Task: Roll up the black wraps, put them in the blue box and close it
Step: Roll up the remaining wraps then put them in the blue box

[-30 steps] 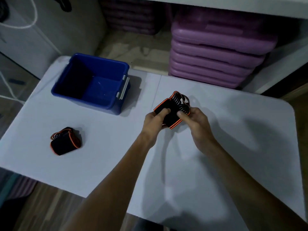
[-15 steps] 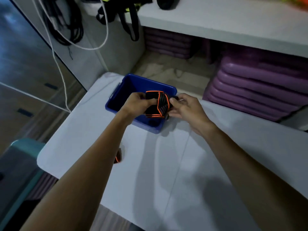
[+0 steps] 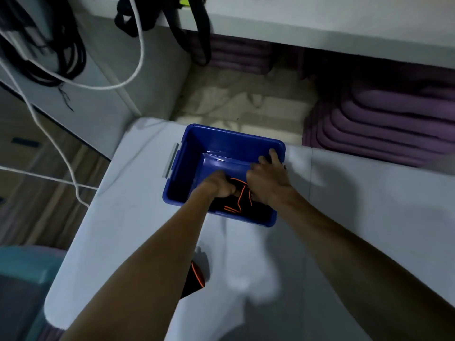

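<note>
The open blue box [image 3: 187,153] stands near the far left corner of the white table [image 3: 369,217]. Both hands reach down inside it. My left hand [image 3: 218,184] and my right hand [image 3: 268,179] grip a rolled black wrap with orange edging [image 3: 237,200] low against the box's near wall. A second rolled black wrap [image 3: 195,279] lies on the table closer to me, mostly hidden under my left forearm. No lid is in view.
Stacked purple steps [image 3: 384,129] sit on the floor behind the table's right half. A white shelf [image 3: 320,23] runs above them with black straps hanging. White and black cables [image 3: 73,77] hang at left. A teal object [image 3: 22,264] sits at lower left.
Both hands carried the rolled wrap from the middle of the table to the box and lowered it inside. The camera swung left and forward.
</note>
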The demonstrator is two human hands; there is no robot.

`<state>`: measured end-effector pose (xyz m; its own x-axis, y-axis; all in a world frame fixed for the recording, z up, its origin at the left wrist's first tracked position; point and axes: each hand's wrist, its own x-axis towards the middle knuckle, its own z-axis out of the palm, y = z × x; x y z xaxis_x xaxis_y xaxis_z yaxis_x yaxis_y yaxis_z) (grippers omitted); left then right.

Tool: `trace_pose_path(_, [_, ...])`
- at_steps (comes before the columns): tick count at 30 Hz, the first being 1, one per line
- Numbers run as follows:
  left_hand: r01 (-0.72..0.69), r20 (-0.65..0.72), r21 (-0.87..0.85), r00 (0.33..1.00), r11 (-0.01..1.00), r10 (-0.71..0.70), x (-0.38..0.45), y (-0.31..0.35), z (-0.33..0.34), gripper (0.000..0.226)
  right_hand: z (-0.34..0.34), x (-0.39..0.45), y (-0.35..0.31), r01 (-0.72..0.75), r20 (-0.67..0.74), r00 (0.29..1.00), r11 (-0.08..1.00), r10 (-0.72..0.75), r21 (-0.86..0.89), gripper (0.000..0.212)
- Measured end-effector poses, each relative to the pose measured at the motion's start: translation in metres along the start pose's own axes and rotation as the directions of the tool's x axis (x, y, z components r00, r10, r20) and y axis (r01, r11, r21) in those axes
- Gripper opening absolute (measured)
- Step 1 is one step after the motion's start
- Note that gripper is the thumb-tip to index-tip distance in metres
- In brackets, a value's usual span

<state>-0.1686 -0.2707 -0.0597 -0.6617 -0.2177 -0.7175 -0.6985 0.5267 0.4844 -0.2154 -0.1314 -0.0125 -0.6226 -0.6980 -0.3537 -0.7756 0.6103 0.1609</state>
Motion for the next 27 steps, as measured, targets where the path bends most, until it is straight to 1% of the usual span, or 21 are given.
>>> trace_pose_path(2, [-0.01,0.033,0.051,0.999,0.999,0.008,0.005,-0.002,0.004,0.033,0.002,0.003,-0.005,-0.027,0.022,0.999,0.997,0.028,-0.066,0.015])
trace_pose_path(6, [-0.018,0.076,0.083,0.997,0.996,0.012,0.008,-0.007,-0.005,0.04,-0.007,0.005,-0.007,-0.05,0.066,0.996,0.998,0.053,-0.045,0.005])
trace_pose_path(8, [-0.028,0.073,0.104,0.997,0.994,0.02,0.001,-0.008,-0.012,0.038,-0.016,0.003,-0.005,-0.061,0.104,0.993,0.998,0.064,-0.025,0.017])
trace_pose_path(9, [-0.035,0.052,0.137,0.998,0.99,0.028,-0.004,-0.008,-0.016,0.038,-0.02,0.0,-0.005,-0.069,0.113,0.991,0.998,0.069,-0.004,0.024])
trace_pose_path(10, [-0.051,-0.016,0.161,0.998,0.986,0.054,-0.013,-0.007,-0.02,0.038,-0.025,-0.005,-0.006,-0.078,0.094,0.993,0.997,0.075,0.022,0.029])
trace_pose_path(11, [-0.074,-0.123,0.143,0.988,0.987,0.092,-0.025,-0.008,-0.023,0.037,-0.029,-0.011,-0.009,-0.078,0.031,0.997,0.995,0.077,0.056,0.032])
trace_pose_path(12, [-0.129,-0.251,0.079,0.957,0.989,0.145,-0.039,-0.009,-0.026,0.033,-0.034,-0.017,-0.013,-0.07,-0.066,0.995,0.992,0.077,0.103,0.032])
trace_pose_path(13, [-0.23,-0.389,-0.003,0.897,0.973,0.211,-0.057,-0.012,-0.027,0.027,-0.038,-0.025,-0.021,-0.044,-0.164,0.984,0.984,0.073,0.174,0.029])
trace_pose_path(14, [-0.352,-0.531,-0.068,0.805,0.934,0.264,-0.078,-0.018,-0.028,0.022,-0.041,-0.033,-0.03,0.013,-0.254,0.966,0.964,0.057,0.265,0.024])
trace_pose_path(15, [-0.452,-0.663,-0.107,0.696,0.886,0.275,-0.1,-0.026,-0.026,0.017,-0.044,-0.042,-0.042,0.102,-0.335,0.942,0.93,0.024,0.354,0.018])
trace_pose_path(16, [-0.506,-0.769,-0.13,0.594,0.853,0.235,-0.118,-0.039,-0.021,0.012,-0.045,-0.05,-0.055,0.203,-0.399,0.917,0.888,-0.024,0.413,0.012])
trace_pose_path(17, [-0.512,-0.846,-0.159,0.512,0.844,0.151,-0.137,-0.054,-0.013,0.008,-0.044,-0.057,-0.07,0.299,-0.439,0.894,0.849,-0.09,0.435,0.009])
trace_pose_path(18, [-0.473,-0.889,-0.205,0.456,0.857,0.039,-0.151,-0.072,-0.002,0.006,-0.041,-0.064,-0.086,0.388,-0.455,0.874,0.809,-0.171,0.441,0.008])
trace_pose_path(19, [-0.4,-0.902,-0.266,0.424,0.877,-0.08,-0.163,-0.091,0.012,0.006,-0.033,-0.068,-0.102,0.464,-0.443,0.859,0.756,-0.257,0.462,0.01])
trace_pose_path(20, [-0.306,-0.885,-0.344,0.421,0.888,-0.198,-0.173,-0.111,0.028,0.008,-0.024,-0.071,-0.117,0.508,-0.401,0.854,0.698,-0.332,0.505,0.011])
trace_pose_path(21, [-0.197,-0.83,-0.446,0.456,0.873,-0.321,-0.179,-0.129,0.045,0.012,-0.014,-0.071,-0.131,0.511,-0.333,0.859,0.653,-0.388,0.559,0.012])
trace_pose_path(22, [-0.087,-0.743,-0.546,0.51,0.833,-0.434,-0.184,-0.143,0.061,0.017,-0.003,-0.071,-0.143,0.482,-0.244,0.871,0.645,-0.426,0.592,0.016])
trace_pose_path(23, [0.018,-0.637,-0.623,0.568,0.782,-0.521,-0.188,-0.154,0.076,0.021,0.007,-0.069,-0.152,0.447,-0.15,0.879,0.674,-0.452,0.588,0.026])
trace_pose_path(25, [0.179,-0.433,-0.703,0.66,0.688,-0.614,-0.192,-0.167,0.1,0.029,0.023,-0.064,-0.164,0.397,0.013,0.879,0.744,-0.477,0.537,0.049])
trace_pose_path(26, [0.23,-0.348,-0.728,0.688,0.646,-0.637,-0.193,-0.171,0.108,0.032,0.029,-0.063,-0.167,0.372,0.069,0.875,0.758,-0.479,0.536,0.057])
trace_pose_path(27, [0.255,-0.285,-0.751,0.706,0.609,-0.648,-0.192,-0.173,0.115,0.036,0.034,-0.062,-0.17,0.343,0.11,0.872,0.757,-0.476,0.556,0.06])
